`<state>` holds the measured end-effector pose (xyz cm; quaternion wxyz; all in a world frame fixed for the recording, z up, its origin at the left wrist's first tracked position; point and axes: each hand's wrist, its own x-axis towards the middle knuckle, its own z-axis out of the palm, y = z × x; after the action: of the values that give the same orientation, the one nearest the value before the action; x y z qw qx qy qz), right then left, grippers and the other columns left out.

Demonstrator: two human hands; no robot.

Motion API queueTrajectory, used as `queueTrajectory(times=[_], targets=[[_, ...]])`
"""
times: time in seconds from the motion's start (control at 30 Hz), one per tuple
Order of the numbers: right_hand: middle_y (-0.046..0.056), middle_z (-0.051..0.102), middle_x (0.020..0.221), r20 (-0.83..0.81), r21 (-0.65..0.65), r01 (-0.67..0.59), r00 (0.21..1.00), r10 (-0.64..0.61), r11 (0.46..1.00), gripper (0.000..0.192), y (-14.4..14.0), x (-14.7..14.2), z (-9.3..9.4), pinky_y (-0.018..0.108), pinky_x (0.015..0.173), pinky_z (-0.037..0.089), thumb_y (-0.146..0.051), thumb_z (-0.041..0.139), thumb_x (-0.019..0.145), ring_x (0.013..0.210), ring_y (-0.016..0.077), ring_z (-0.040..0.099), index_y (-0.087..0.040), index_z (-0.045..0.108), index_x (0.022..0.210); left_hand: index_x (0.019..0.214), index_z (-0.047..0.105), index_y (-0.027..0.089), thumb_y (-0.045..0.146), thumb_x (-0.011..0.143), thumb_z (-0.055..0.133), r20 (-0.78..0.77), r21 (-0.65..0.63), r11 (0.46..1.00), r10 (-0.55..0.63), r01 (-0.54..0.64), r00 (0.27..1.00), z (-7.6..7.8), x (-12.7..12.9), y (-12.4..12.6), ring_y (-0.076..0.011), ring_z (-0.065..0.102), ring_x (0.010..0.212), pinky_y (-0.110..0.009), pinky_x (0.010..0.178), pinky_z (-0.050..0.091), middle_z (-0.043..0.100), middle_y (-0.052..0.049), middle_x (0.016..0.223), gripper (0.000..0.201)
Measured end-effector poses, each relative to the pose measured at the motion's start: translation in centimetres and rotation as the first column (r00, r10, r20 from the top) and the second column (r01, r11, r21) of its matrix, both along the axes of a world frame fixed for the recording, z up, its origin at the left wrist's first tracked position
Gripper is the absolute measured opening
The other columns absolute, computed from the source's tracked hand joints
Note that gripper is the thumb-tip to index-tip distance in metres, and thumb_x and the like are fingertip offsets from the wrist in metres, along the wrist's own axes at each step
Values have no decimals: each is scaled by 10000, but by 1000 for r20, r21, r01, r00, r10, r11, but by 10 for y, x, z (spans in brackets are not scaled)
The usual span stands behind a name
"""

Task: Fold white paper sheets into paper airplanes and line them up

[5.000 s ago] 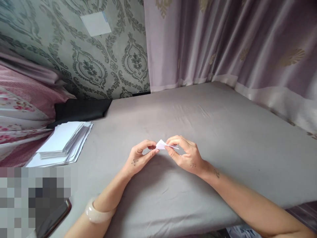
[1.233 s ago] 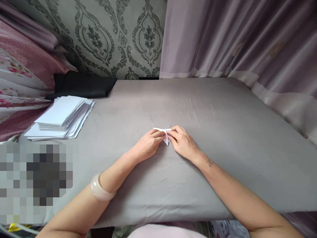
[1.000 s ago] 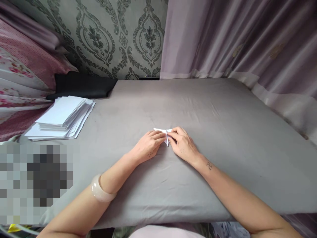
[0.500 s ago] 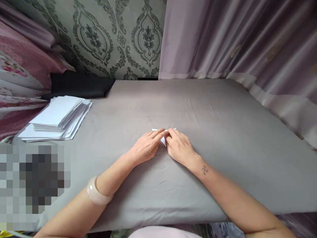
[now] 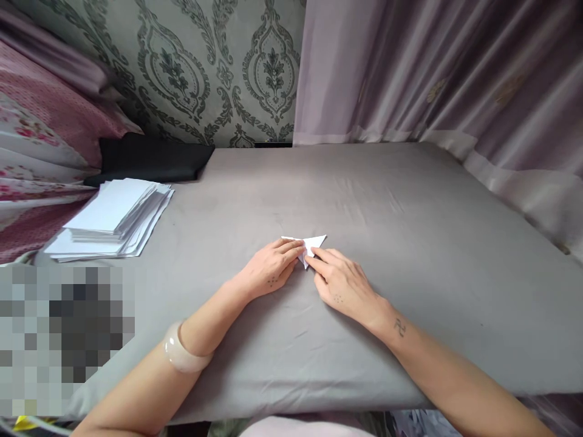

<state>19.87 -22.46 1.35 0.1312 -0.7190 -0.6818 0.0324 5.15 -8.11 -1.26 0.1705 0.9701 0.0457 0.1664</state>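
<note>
A small folded white paper [image 5: 310,244], triangular with a pointed tip to the right, lies flat on the grey sheet [image 5: 410,243]. My left hand [image 5: 269,270] rests palm down with its fingertips pressing the paper's left part. My right hand [image 5: 344,284] lies just below and to the right, its fingertips touching the paper's lower point. A pale bangle [image 5: 182,357] sits on my left wrist.
A stack of white paper sheets [image 5: 112,217] lies at the left of the grey surface, with a black cloth [image 5: 150,159] behind it. Pink floral bedding [image 5: 36,152] is piled at far left. Purple curtains [image 5: 432,79] hang along the back and right edge.
The paper went from held up between both hands to lying flat on the sheet. In the last half second my right hand slid back toward me, uncovering the paper's right tip.
</note>
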Motion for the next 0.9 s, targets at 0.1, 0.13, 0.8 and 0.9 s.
queueTrajectory(times=[0.1, 0.13, 0.8, 0.9], targets=[[72, 568, 1303, 75, -52, -22, 997, 26, 998, 441, -1, -4, 2, 341, 801, 491, -72, 433, 851, 1059, 225, 547, -209, 589, 1240, 1248, 534, 117, 123, 939, 389, -9, -3, 1000, 8, -8, 1000, 1, 0, 0, -229, 512, 1215, -395, 1022, 469, 587, -125, 1293, 342], [79, 563, 1305, 100, -68, -29, 994, 35, 997, 451, -1, -5, 3, 348, 812, 491, -71, 434, 852, 1060, 231, 542, -204, 576, 1259, 1250, 534, 118, 129, 943, 387, -15, -8, 1000, 16, -16, 1000, 1, 0, 0, -228, 512, 1216, -391, 1022, 470, 589, -124, 1291, 341], [122, 597, 1018, 266, -150, -102, 954, 140, 983, 439, 2, -21, 13, 337, 702, 464, -21, 452, 814, 900, 233, 542, -93, 577, 1228, 1209, 557, 173, 113, 926, 382, -55, -7, 996, 89, -89, 995, 2, -2, -4, -248, 528, 1200, -400, 970, 501, 559, -118, 1314, 339], [85, 611, 1039, 124, -119, -94, 986, 109, 988, 349, 3, -10, 9, 305, 693, 459, -47, 449, 847, 928, 207, 552, -179, 646, 1103, 1231, 489, 177, 146, 916, 425, -52, -139, 973, 179, -184, 983, -1, -5, -4, -211, 627, 1015, -355, 842, 556, 534, -132, 1306, 323]])
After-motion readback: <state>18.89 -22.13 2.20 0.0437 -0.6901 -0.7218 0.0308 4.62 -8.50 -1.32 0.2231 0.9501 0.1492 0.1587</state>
